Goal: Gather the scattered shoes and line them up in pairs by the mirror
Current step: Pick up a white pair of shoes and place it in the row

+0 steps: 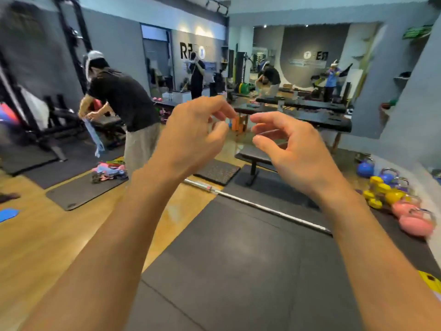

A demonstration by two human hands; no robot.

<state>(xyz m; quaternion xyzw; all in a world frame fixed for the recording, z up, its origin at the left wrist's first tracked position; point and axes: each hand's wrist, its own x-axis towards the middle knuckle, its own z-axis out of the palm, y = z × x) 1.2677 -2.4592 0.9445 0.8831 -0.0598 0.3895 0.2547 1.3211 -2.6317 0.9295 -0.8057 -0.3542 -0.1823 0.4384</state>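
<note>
Hands raised in front of the camera over a gym floor. Left hand (191, 137) and right hand (298, 149) sit side by side, near each other but apart, fingers loosely curled, thumbs facing the fingertips; neither holds anything, and no shoe is in either grip. Nearest candidate for the shoes: a low pink-and-blue heap (108, 172) on a small dark mat (78, 192), left of the left hand and down on the floor, beside the legs of a bent-over person (124, 101). Blur prevents telling shoes from straps there, and no long axis can be read. A dark, flat, shoe-like shape (8, 197) lies at the far-left edge on the wooden floor, long axis roughly left to right. Both lie on the left side, so the left hand is judged the nearer one; a turn to the left and a reach downward would be needed. Wall mirror (310, 44) stands far right, beyond a large black mat (238, 259), a barbell (257, 206) and a flat bench (255, 156), so pick-up and lining-up spots are well apart. Kettlebells (393, 199) cluster at the near right by the wall. Containers: none plainly shown; wall shelves (402, 79) at far right carry green and dark items, too small to identify
</note>
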